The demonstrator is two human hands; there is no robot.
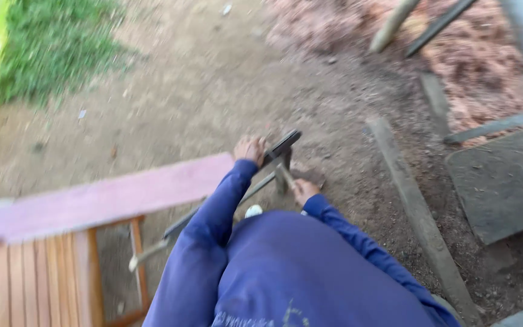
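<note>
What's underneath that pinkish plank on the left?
Under the pinkish plank sits an orange slatted wooden frame, and below its leg, bare dirt ground. A long grey bar passes beneath the plank's right end. The blue sleeve hides that end.

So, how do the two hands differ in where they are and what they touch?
The left hand reaches farther forward, resting on the end of a dark flat bar; the right hand stays nearer the body, gripping a pale wooden stick. The left arm is stretched out, the right arm more bent. Both are bare hands coming out of blue sleeves, over dirt ground. The picture is blurred.
</note>
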